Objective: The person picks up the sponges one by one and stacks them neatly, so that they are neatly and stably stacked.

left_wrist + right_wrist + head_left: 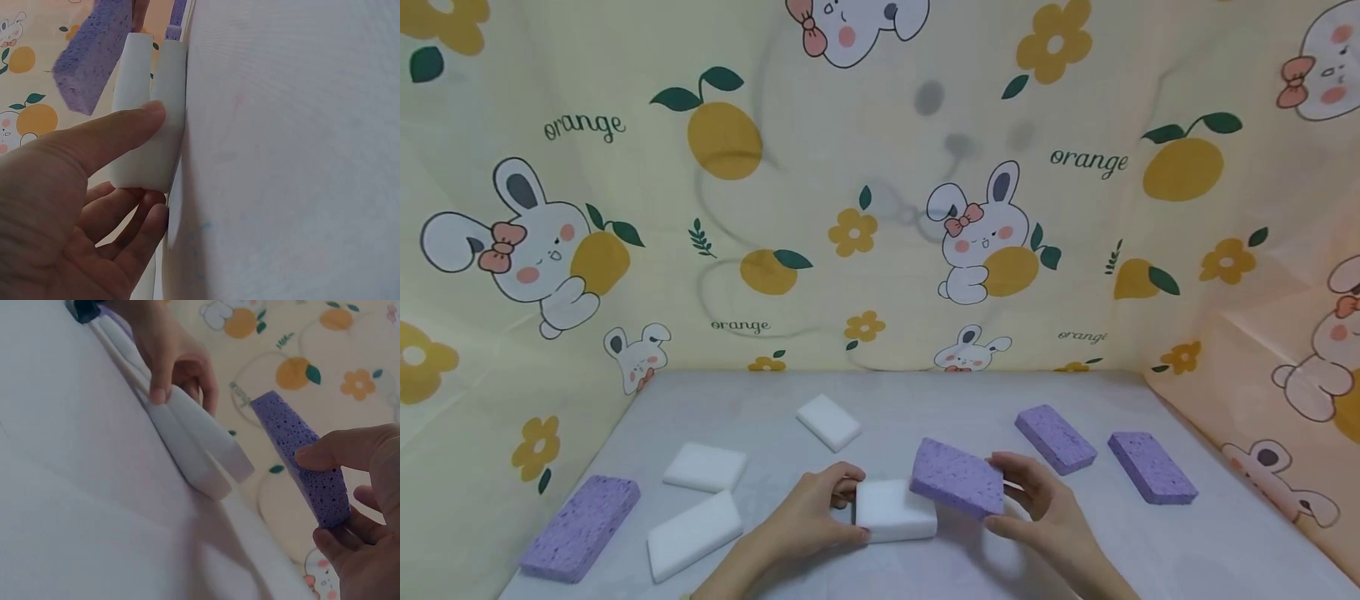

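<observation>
Two white sponges (895, 521) lie one on top of the other on the table. My left hand (811, 510) grips the pair at its left end; in the left wrist view the thumb presses one long side and the fingers (125, 215) curl about the end. Just right of the pair and a little above it, my right hand (1043, 510) pinches a speckled purple sponge (957, 477) by its right end. This sponge (300, 453) is tilted in the air, with the thumb on its near edge. In the head view its left corner overlaps the pair; contact cannot be told.
On the grey-white table (917, 400), a purple sponge (580, 529) and two white sponges (703, 467) lie at the left. Another white sponge (828, 422) is farther back. Two purple sponges (1056, 439) lie at the right. A printed cloth (887, 125) walls the back and sides.
</observation>
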### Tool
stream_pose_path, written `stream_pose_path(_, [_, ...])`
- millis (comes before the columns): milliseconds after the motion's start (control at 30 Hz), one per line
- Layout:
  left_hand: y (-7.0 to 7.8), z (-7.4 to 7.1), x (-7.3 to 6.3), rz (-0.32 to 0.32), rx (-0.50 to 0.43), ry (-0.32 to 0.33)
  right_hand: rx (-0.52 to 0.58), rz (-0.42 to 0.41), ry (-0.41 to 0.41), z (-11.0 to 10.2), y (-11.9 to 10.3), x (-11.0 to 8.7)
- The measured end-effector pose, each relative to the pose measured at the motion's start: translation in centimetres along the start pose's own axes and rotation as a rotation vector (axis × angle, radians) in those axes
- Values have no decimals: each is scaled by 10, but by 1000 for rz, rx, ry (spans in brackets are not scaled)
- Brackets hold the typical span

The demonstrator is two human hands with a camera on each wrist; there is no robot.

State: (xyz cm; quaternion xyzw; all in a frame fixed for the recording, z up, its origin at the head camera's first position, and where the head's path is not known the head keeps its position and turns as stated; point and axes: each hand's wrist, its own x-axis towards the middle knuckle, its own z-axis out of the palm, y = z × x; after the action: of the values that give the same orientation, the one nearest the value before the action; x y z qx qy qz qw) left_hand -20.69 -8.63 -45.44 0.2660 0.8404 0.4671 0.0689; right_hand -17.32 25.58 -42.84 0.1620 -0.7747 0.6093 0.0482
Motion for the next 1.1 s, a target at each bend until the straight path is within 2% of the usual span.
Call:
stream_pose_path(67, [0, 0, 0, -1, 5, 0, 26, 1, -27, 5, -2, 2])
stream_pose_path(300, [2, 0, -1, -9, 15, 8, 74, -155, -202, 25, -4, 14])
stream_pose_path(433, [2, 0, -1, -6, 14, 16, 87, -164, -257, 35, -4, 21])
stream_pose_path(667, [0, 2, 2, 43, -12, 23, 43, -186, -321, 44, -5, 33])
stream_pose_path(833, [-2, 3, 2, 48, -3, 40, -26, -151, -335, 47, -1, 37])
stream_pose_path(933, [-1, 3, 3, 44, 6, 48, -31, -136, -342, 47, 4, 37])
stream_pose_path(1100, [2, 3, 1, 31, -2, 43, -16, -155, -346, 47, 9, 37])
